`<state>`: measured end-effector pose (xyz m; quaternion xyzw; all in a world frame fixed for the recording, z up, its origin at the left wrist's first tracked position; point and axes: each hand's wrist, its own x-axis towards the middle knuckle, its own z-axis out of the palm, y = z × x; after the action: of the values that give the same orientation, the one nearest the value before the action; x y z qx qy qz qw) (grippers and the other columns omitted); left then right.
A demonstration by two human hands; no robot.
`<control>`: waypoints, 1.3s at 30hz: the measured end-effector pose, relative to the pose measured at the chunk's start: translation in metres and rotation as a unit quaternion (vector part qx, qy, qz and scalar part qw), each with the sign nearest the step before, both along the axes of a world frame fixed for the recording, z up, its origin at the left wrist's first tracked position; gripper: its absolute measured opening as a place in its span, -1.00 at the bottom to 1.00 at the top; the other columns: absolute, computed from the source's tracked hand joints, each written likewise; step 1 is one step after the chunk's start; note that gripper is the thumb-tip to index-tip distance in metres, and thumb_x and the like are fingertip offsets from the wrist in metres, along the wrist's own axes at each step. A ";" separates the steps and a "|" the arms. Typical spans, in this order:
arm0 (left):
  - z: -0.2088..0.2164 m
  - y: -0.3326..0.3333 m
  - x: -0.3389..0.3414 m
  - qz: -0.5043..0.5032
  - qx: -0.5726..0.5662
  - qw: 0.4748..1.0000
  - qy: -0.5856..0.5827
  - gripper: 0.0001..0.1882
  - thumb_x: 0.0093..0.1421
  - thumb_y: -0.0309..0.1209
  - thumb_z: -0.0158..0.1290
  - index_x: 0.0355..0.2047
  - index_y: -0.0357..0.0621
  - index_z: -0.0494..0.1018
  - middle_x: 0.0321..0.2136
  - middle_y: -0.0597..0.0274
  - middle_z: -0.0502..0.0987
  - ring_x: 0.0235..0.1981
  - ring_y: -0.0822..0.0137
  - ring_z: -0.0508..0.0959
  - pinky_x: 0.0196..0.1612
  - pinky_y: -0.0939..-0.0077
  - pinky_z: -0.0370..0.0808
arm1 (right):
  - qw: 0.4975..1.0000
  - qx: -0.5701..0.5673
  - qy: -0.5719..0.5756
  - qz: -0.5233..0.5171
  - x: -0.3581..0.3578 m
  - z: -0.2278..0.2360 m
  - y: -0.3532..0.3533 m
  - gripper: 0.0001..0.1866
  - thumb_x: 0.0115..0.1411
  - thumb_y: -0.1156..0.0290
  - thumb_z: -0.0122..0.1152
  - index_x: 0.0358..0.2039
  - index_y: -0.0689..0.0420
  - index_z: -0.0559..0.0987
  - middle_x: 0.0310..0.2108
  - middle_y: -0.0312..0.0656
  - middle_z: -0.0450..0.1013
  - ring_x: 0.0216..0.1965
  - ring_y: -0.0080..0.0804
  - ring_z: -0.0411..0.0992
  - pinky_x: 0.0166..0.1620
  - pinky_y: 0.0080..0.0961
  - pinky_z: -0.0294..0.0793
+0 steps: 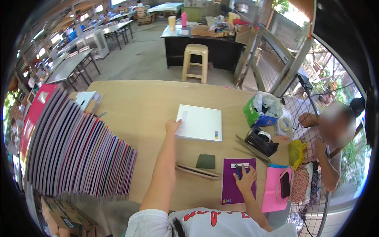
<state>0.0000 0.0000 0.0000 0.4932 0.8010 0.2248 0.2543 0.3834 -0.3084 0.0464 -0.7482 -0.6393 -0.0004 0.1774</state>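
A flat white notebook or board [199,122] with a small strip of coloured marks lies in the middle of the table. My left hand [172,126] reaches out and grips its left edge, thumb on top. Nearer and to the right is a purple spiral notebook [233,191] with white label lines. Over it my right hand [246,178] has its fingers curled round a small dark blue tool [238,170], whose kind I cannot make out. Between the hands lie a dark green square pad [205,161] and a long, narrow tan piece [197,171].
A tall leaning stack of notebooks [83,150] fills the left side. On the right are a black tape dispenser [261,141], metal strips [252,150], a green-blue box [260,110], a yellow bag [297,153] and a phone [285,185] on pink material. Another person sits beyond the mesh.
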 end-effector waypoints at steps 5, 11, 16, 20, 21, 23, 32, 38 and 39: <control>0.010 -0.012 0.037 0.059 -0.036 0.997 -0.034 -0.54 -0.21 -0.22 0.39 -0.28 -0.09 0.56 -0.26 0.04 0.61 -0.19 0.07 0.60 -0.15 0.21 0.54 | 0.998 0.008 0.045 -0.030 0.014 0.005 0.005 -0.41 -0.02 0.10 0.35 0.02 0.06 0.51 0.06 0.07 0.17 0.10 0.05 0.12 0.16 0.01 0.06; 0.028 0.003 0.021 0.048 -0.056 0.997 0.031 -0.56 -0.24 -0.32 0.37 -0.29 -0.10 0.53 -0.30 0.09 0.61 -0.22 0.09 0.60 -0.18 0.20 0.54 | 0.993 0.082 0.079 0.006 -0.005 0.016 0.053 -0.46 -0.06 0.24 0.38 -0.03 0.05 0.52 0.03 0.05 0.21 0.09 0.08 0.12 0.14 -0.02 0.08; 0.031 0.000 0.010 0.001 -0.054 0.998 0.022 -0.46 -0.24 -0.34 0.35 -0.17 -0.09 0.48 -0.18 0.08 0.56 -0.13 0.06 0.55 -0.10 0.18 0.50 | 0.989 0.071 0.130 0.025 -0.027 0.025 0.077 -0.49 -0.09 0.27 0.39 -0.06 0.03 0.54 0.03 0.06 0.23 0.09 0.08 0.14 0.13 -0.03 0.11; 0.052 -0.021 0.074 0.075 0.116 0.945 0.298 -0.29 -0.16 -0.31 0.30 0.07 -0.06 0.36 0.09 0.00 0.37 0.11 0.02 0.37 0.10 0.10 0.35 | 0.988 0.048 0.129 0.074 -0.036 0.041 0.090 -0.52 -0.10 0.32 0.39 -0.09 0.05 0.56 0.03 0.03 0.24 0.11 0.03 0.15 0.14 -0.05 0.14; 0.056 -0.030 0.083 -0.047 0.178 0.951 0.248 -0.27 -0.11 -0.31 0.26 0.12 -0.07 0.30 0.14 -0.03 0.29 0.15 0.00 0.30 0.15 0.08 0.28 | 0.987 0.048 0.138 0.072 -0.037 0.041 0.090 -0.53 -0.10 0.33 0.39 -0.09 0.05 0.57 0.03 0.03 0.24 0.10 0.03 0.15 0.13 -0.04 0.16; 0.077 -0.062 0.111 -0.316 0.216 0.913 0.142 -0.32 -0.06 -0.36 0.23 0.12 -0.09 0.29 0.16 -0.03 0.25 0.18 -0.01 0.26 0.17 0.07 0.27 | 0.985 0.047 0.153 0.067 -0.034 0.037 0.088 -0.54 -0.10 0.35 0.40 -0.11 0.05 0.57 0.01 0.02 0.25 0.09 0.03 0.16 0.12 -0.03 0.18; 0.049 -0.062 0.125 -0.517 0.164 0.824 0.163 -0.59 -0.03 -0.53 0.14 -0.09 -0.21 0.45 0.03 0.03 0.45 -0.04 0.02 0.48 -0.04 0.25 0.49 | 0.974 -0.006 0.216 0.074 -0.025 0.025 0.073 -0.62 -0.09 0.38 0.41 -0.18 0.08 0.62 -0.13 -0.04 0.34 -0.02 -0.04 0.28 0.03 -0.23 0.32; 0.056 -0.056 0.122 -0.519 0.139 0.831 0.141 -0.63 -0.02 -0.54 0.12 -0.13 -0.19 0.51 0.01 0.12 0.49 -0.07 0.05 0.51 -0.03 0.28 0.49 | 0.951 -0.075 0.298 0.047 -0.035 0.028 0.130 -0.70 -0.02 0.36 0.36 -0.22 0.11 0.64 -0.30 -0.07 0.45 -0.31 -0.19 0.46 -0.15 -0.34 0.44; 0.055 -0.054 0.121 -0.519 0.137 0.832 0.141 -0.63 -0.02 -0.54 0.12 -0.13 -0.19 0.51 0.01 0.14 0.49 -0.07 0.06 0.50 -0.03 0.29 0.49 | 0.945 -0.074 0.314 0.044 -0.034 0.026 0.137 -0.70 -0.01 0.35 0.34 -0.21 0.10 0.64 -0.30 -0.06 0.47 -0.32 -0.19 0.47 -0.17 -0.35 0.45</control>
<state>0.1215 -0.0541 0.0545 0.8923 0.4158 0.0955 0.1477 0.3490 -0.1709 0.0727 -0.6927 -0.5813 0.2902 0.3131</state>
